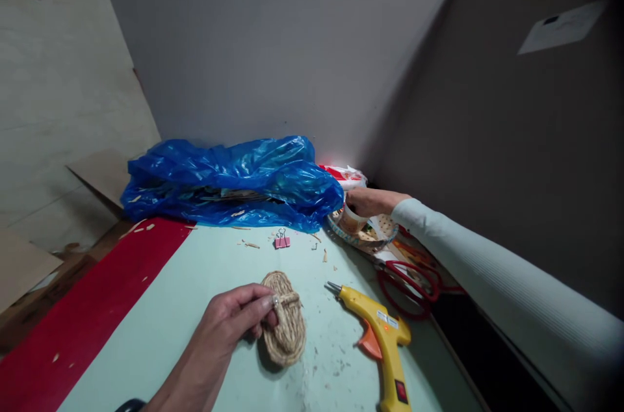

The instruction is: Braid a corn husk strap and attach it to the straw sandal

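Note:
My left hand (238,318) pinches a small oval coil of woven jute rope (285,321) against the pale green tabletop (205,282). My right hand (370,201), in a long pale sleeve, reaches to the far right and closes round a small paper cup (350,220) that sits in a round woven tray (363,236). A yellow hot glue gun (383,337) with an orange trigger lies on the table just right of the coil, nozzle pointing toward it.
A crumpled blue plastic bag (234,181) lies across the back by the wall. A pink binder clip (281,241) and scraps sit before it. Red-handled scissors (409,282) lie at the right. A red strip (82,321) runs along the left edge.

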The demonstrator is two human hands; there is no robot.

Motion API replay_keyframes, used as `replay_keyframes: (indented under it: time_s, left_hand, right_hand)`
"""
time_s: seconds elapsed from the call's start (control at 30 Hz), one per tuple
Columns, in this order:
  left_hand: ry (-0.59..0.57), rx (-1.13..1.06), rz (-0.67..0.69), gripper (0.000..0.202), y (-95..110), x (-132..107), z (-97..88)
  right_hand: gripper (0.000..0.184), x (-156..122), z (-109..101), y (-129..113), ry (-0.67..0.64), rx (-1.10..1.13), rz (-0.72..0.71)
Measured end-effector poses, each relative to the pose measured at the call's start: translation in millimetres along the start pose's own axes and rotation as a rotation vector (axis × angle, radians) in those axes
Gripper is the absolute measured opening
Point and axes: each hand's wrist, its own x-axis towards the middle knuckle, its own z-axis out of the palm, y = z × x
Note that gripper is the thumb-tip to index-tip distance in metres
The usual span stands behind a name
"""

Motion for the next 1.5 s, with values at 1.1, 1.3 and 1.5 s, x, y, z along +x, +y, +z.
replay_keyframes:
  time_s: [1.1,1.3,1.5]
  left_hand:
    - [0.047,-0.068,-0.048,0.027,-10.7,-25.0,18.0]
    - [0.128,0.014,-0.010,0.027,-16.4,-25.7,15.5]
    - [0.178,0.083,-0.026,0.027,-10.7,-26.3,19.2]
  right_hand:
    - [0.006,-183.2,34.0,-175.7,0.175,1.453,0.025]
    - [0.010,-188.8,36.2,-173.5,0.411,1.028,-0.074]
    - [0.008,-185.8,33.0,-174.0,0.410,0.980,-0.056]
